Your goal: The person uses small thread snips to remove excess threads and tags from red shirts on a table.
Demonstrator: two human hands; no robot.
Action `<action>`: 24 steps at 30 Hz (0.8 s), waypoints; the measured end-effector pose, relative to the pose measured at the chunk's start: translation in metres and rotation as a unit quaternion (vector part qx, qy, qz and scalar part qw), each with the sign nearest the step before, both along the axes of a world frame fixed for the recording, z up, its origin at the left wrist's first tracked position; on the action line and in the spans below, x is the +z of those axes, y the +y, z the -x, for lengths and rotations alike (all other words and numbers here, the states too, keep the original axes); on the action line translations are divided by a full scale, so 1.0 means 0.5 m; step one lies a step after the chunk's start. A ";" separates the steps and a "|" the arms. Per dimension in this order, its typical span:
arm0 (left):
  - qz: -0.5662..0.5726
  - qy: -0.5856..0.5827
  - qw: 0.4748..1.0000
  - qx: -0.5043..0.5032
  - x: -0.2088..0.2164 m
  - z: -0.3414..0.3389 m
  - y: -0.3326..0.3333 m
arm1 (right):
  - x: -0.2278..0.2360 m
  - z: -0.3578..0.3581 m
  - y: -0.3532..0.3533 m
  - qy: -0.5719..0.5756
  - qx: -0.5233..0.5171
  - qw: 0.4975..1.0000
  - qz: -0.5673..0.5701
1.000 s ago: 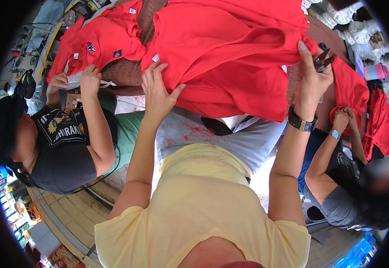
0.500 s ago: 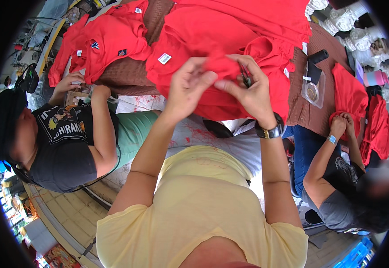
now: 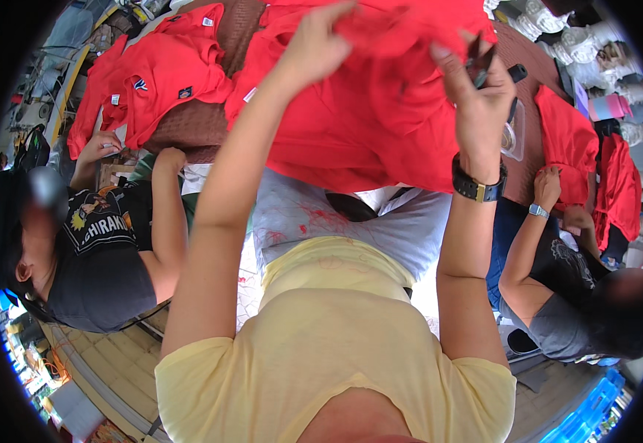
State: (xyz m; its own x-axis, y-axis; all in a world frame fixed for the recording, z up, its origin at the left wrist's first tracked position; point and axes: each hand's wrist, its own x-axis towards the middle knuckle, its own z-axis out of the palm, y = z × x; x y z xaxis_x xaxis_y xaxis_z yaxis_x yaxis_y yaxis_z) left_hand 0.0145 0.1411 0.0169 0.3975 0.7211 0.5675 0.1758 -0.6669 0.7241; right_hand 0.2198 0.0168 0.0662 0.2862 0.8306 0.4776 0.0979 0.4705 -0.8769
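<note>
A red shirt-like garment (image 3: 380, 125) hangs and drapes over the near edge of the table in front of me. My left hand (image 3: 314, 48) is raised over its far left part, fingers closed on a fold of the red cloth. To the right, my right hand (image 3: 484, 100) holds small dark thread snips (image 3: 480, 63) against its fingers, with the thumb stretched toward the cloth. The cloth between my hands is smeared by motion, so I cannot tell which part of the garment it is.
More red garments (image 3: 163, 81) lie at the left of the brown-covered table (image 3: 188, 127). A clear plastic container (image 3: 513, 136) sits at the right. White thread cones (image 3: 579, 44) stand at far right. Two co-workers sit beside me, one with hands at red cloth (image 3: 568, 148).
Both my hands have moved up and away from me and farther apart, lifting and spreading the red cloth. The snips stay in my right hand. The right-hand co-worker's hands have separated.
</note>
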 end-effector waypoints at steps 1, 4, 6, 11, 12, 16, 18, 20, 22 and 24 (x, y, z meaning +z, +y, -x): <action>0.008 -0.029 0.998 -0.049 0.027 -0.012 0.018 | 0.004 -0.011 0.009 -0.014 -0.057 0.998 -0.026; 0.156 -0.167 0.967 -0.111 0.137 -0.036 0.102 | -0.045 -0.075 0.029 -0.077 -0.193 0.978 -0.007; 0.190 -0.192 0.956 -0.112 0.178 -0.031 0.147 | -0.098 -0.106 0.008 -0.060 -0.162 0.983 0.056; 0.231 -0.185 0.955 0.018 0.171 -0.016 0.146 | -0.160 -0.140 -0.045 -0.100 -0.142 0.969 0.174; 0.230 -0.185 0.955 0.036 0.168 -0.007 0.141 | -0.162 -0.132 -0.042 -0.093 -0.133 0.971 0.173; 0.254 -0.177 0.950 0.045 0.153 0.022 0.128 | -0.152 -0.056 -0.012 -0.092 -0.120 0.973 0.175; 0.240 -0.174 0.955 0.023 0.126 0.045 0.148 | -0.173 -0.039 0.047 -0.093 -0.107 0.975 0.171; 0.088 -0.017 0.991 0.102 0.125 0.052 0.143 | -0.227 -0.050 0.133 -0.041 -0.036 0.988 0.146; -0.214 0.285 0.895 0.269 0.154 0.058 0.109 | -0.227 -0.070 0.199 -0.013 -0.028 0.993 0.116; -0.110 0.309 0.912 0.246 0.195 0.114 0.112 | -0.151 -0.066 0.244 0.003 -0.054 0.995 0.079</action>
State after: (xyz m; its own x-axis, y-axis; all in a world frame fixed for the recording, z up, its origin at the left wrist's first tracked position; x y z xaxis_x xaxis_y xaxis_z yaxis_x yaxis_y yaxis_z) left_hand -0.0423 0.1971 0.1143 0.3497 0.7939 0.4974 0.8220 -0.5147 0.2435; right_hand 0.2527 0.1386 -0.0094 0.3800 0.8596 0.3415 0.1351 0.3136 -0.9399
